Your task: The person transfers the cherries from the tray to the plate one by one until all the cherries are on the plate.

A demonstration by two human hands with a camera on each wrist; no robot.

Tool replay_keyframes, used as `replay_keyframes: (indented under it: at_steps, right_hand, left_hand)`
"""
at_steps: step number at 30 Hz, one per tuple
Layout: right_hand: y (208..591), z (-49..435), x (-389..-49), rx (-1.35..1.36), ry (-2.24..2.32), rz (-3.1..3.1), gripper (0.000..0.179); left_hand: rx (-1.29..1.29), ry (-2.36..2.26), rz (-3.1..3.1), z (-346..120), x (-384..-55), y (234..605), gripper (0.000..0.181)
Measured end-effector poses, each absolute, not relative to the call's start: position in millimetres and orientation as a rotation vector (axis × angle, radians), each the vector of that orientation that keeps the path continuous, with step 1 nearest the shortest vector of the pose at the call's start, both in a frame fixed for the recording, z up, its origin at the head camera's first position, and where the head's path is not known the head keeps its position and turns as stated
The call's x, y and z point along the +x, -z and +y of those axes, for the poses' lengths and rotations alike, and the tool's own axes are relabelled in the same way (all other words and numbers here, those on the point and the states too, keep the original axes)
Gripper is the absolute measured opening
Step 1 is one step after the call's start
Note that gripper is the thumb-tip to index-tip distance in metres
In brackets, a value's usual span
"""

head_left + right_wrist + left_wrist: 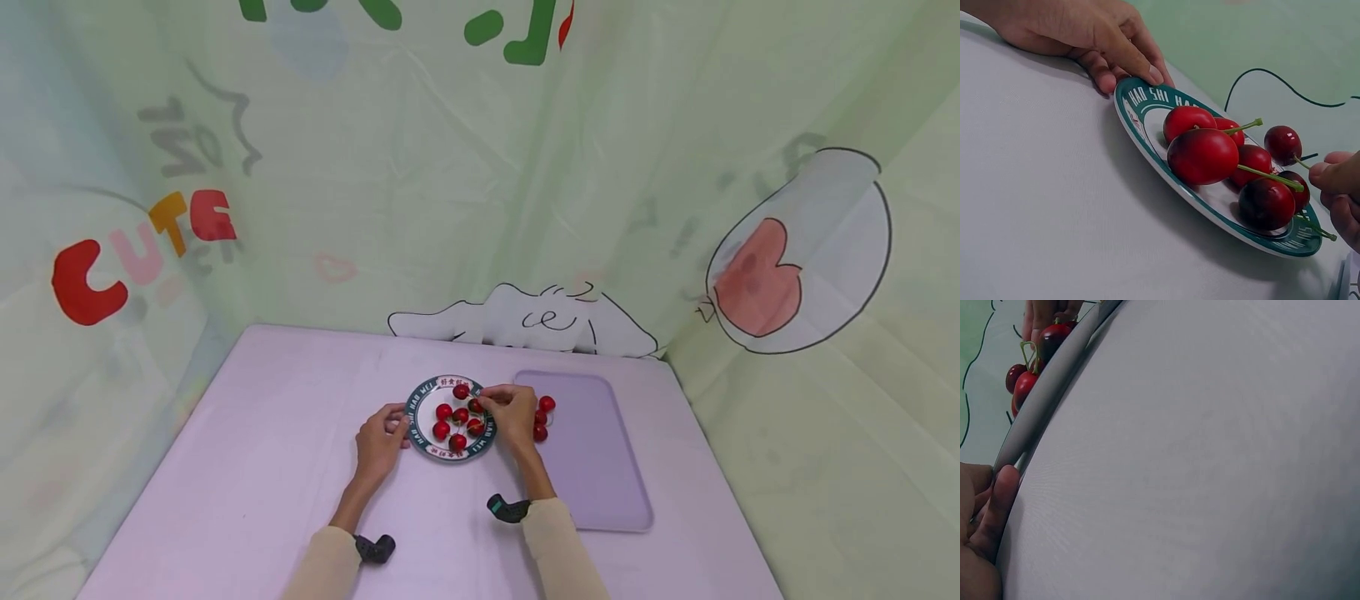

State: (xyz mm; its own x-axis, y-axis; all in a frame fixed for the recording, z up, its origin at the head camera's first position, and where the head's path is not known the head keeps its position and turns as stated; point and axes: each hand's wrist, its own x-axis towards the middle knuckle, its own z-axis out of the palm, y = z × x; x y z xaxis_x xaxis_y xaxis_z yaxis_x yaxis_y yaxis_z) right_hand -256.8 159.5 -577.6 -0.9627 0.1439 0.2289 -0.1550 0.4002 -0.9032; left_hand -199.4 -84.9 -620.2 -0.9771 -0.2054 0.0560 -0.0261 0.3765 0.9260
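My left hand (380, 443) grips the left rim of a round plate (427, 417) with a green lettered border. Its thumb lies on the rim in the right wrist view. Several red cherries (1202, 156) with green stems lie on the plate. Over the plate's far right side, my right hand (512, 414) pinches the stem of one dark red cherry (1283, 145) between thumb and finger. This cherry hangs just above the others near the far rim. From the left wrist view, the plate's edge hides most of its contents.
Right of the plate lies a flat purple tray (592, 467), with a few more cherries (540, 433) along its left side, partly behind my right hand. A pale cloth covers the table (300, 400). A printed curtain (450, 183) hangs behind it.
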Motion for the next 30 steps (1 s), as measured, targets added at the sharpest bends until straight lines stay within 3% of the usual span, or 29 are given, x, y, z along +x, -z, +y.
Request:
replay_keyframes:
  at_steps: [30]
  right_hand:
    - [568.5,145.2,-258.0,0.035,-1.489,-2.541,0.005]
  left_hand:
    - [0.163,1.617,-2.462,-86.3,-197.0,616.6,0.031]
